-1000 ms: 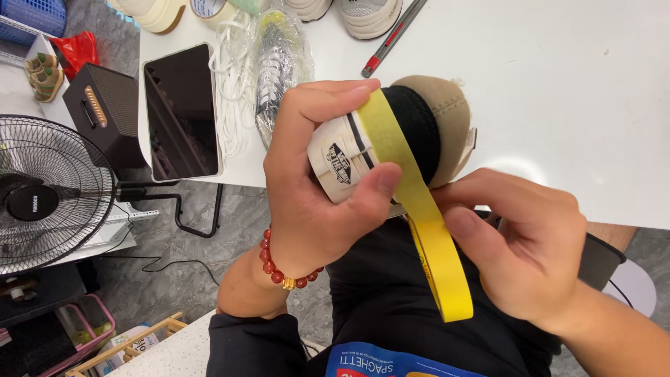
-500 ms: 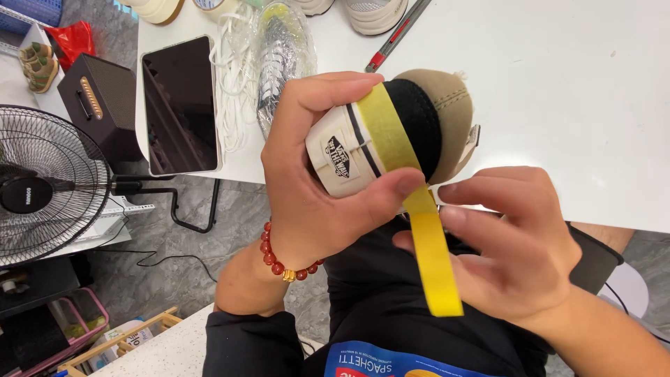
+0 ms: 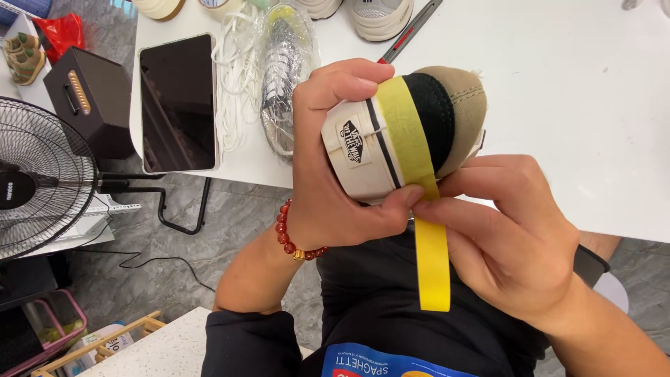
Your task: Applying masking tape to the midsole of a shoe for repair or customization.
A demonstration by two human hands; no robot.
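Note:
My left hand (image 3: 328, 174) grips the heel of a tan and black sneaker (image 3: 419, 132) with a white rubber sole, held heel towards me above the table edge. A strip of yellow tape (image 3: 419, 174) runs over the heel along the top of the sole, and its loose end hangs down below the shoe. My right hand (image 3: 509, 237) pinches the tape just under the heel, thumb against my left thumb. A red bead bracelet (image 3: 293, 234) circles my left wrist.
On the white table (image 3: 593, 105) lie a dark tablet (image 3: 178, 105), a clear bag of white laces (image 3: 279, 70), a red-handled tool (image 3: 408, 31), tape rolls and another shoe at the far edge. A fan (image 3: 35, 181) and a black box (image 3: 87, 105) stand left.
My right hand has slid up the tape to the heel, and both hands with the shoe have shifted slightly up and right.

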